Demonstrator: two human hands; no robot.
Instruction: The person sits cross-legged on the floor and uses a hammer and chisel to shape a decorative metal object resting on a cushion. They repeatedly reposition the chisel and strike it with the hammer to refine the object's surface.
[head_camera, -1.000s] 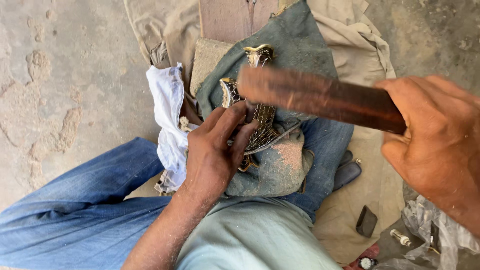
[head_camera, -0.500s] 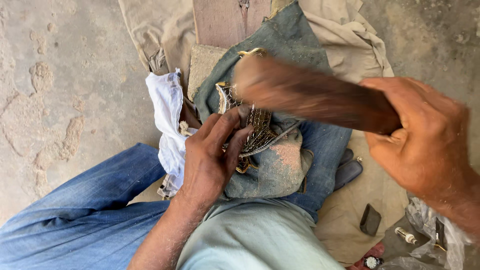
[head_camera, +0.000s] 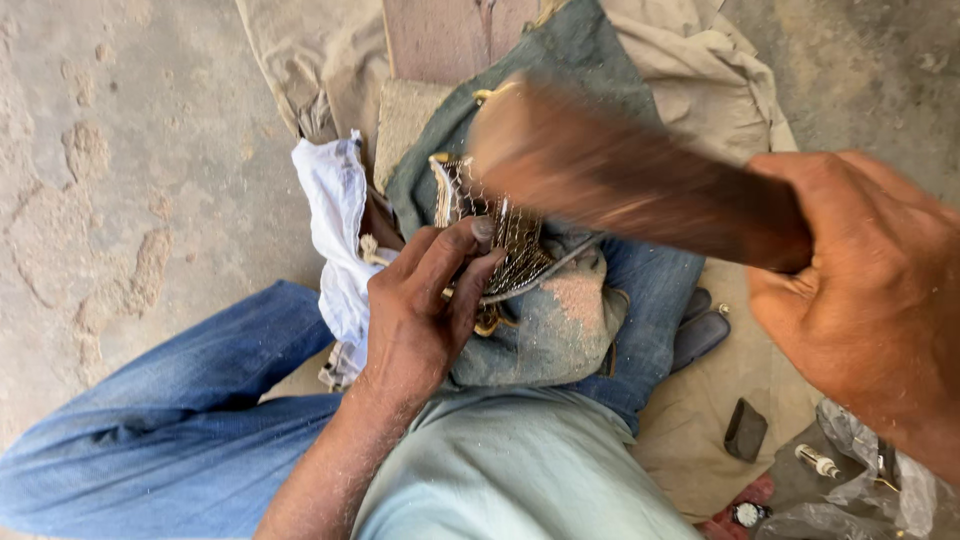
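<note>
The left hand (head_camera: 420, 315) pins the patterned metal piece (head_camera: 500, 245) on the knee, directly under the motion-blurred wooden mallet (head_camera: 630, 180) fully gripped in the right hand (head_camera: 860, 290).

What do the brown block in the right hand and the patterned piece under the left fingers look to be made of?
The block in the right hand looks like wood: brown, matte, thick, though motion blur hides any grain. The patterned piece pinned by the left hand seems to be metal: thin, brassy edges, with a fine scale-like raised pattern. It rests on a dusty grey-green cloth pad, apparently fabric.
</note>
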